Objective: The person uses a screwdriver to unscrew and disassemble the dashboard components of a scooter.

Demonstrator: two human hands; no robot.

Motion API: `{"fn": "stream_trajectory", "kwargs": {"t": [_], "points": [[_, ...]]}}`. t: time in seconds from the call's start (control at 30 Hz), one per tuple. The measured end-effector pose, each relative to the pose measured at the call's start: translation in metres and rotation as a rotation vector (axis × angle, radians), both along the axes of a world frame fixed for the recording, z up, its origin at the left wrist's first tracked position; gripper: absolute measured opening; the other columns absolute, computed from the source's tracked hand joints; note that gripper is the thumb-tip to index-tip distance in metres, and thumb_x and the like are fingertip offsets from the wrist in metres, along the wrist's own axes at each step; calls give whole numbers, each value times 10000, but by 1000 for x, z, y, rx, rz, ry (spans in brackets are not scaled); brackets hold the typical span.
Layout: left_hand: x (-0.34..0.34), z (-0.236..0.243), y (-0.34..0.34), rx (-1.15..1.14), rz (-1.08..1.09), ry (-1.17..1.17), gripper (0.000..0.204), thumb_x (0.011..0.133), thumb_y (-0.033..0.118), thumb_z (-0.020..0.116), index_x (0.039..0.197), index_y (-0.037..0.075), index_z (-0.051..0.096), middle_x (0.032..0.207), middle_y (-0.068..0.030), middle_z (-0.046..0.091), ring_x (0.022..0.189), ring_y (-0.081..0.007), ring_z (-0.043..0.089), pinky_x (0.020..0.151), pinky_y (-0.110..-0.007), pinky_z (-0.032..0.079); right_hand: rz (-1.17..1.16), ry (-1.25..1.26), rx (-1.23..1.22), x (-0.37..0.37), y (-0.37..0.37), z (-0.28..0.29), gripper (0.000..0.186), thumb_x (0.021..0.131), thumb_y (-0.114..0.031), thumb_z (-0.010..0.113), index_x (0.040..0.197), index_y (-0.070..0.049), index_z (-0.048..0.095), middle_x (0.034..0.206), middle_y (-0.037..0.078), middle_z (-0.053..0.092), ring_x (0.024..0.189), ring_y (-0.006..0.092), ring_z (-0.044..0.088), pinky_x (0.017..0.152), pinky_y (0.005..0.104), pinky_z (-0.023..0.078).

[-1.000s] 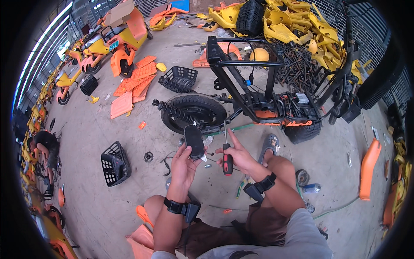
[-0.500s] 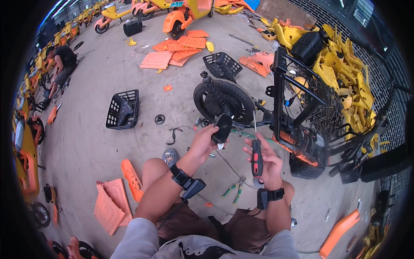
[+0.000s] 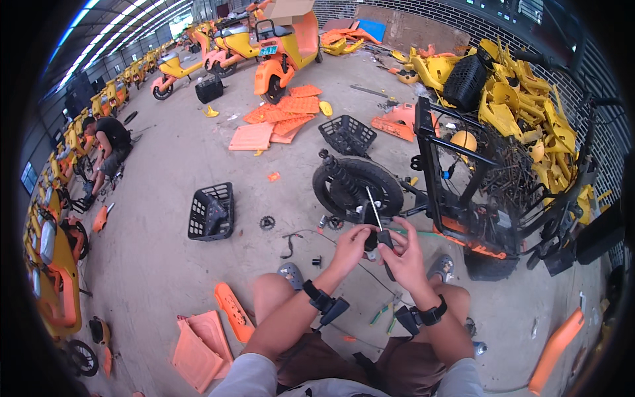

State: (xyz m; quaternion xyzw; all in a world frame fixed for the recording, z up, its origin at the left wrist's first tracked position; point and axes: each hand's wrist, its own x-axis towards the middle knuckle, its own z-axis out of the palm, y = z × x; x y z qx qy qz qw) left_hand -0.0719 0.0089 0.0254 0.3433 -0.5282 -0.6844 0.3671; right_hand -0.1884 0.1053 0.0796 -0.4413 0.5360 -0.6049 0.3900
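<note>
Both hands meet over the knees: the left hand [image 3: 348, 242] pinches a small black part [image 3: 370, 239], while the right hand [image 3: 405, 255] is closed around a screwdriver [image 3: 378, 225] whose shaft points up. Judging by this, the part is mid-job, with the stripped scooter frame [image 3: 463, 192] just ahead and green pliers [image 3: 385, 311] unused on the floor.

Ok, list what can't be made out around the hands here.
Head view only:
- Black part: mostly hidden behind both hands; shape unclear.
- Screwdriver: handle covered by right hand; tip too thin to see where it touches.
- Left hand: fingertips hidden by the part.
- Pliers: partly hidden behind right wrist.
</note>
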Motion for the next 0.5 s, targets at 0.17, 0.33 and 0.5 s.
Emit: {"fn": "stream_trajectory", "kwargs": {"t": [0.17, 0.33, 0.5], "points": [[-1, -3, -2, 244, -191, 58, 578, 951, 605, 449, 1125, 74, 594, 956, -49, 652, 845, -150, 655, 704, -352, 570, -158, 581, -147, 17, -14, 16, 351, 753, -47, 687, 1095, -5, 621, 1015, 133, 608, 821, 238, 642, 694, 315, 516], [20, 23, 12, 380, -195, 334, 625, 938, 630, 452, 1131, 61, 624, 987, -50, 647, 949, -167, 627, 764, -417, 545, -194, 587, 22, 43, 1, 38, 441, 783, -77, 683, 1200, 2, 564, 1127, 144, 624, 959, 237, 615, 824, 349, 499], [21, 23, 3, 409, -158, 373, 687, 941, 636, 431, 1162, 12, 610, 1011, -93, 653, 945, -183, 643, 812, -477, 544, -547, 726, -508, 35, 103, 97, 557, 902, -213, 577, 1350, 74, 411, 1369, 219, 459, 1243, 330, 442, 981, 386, 363]]}}
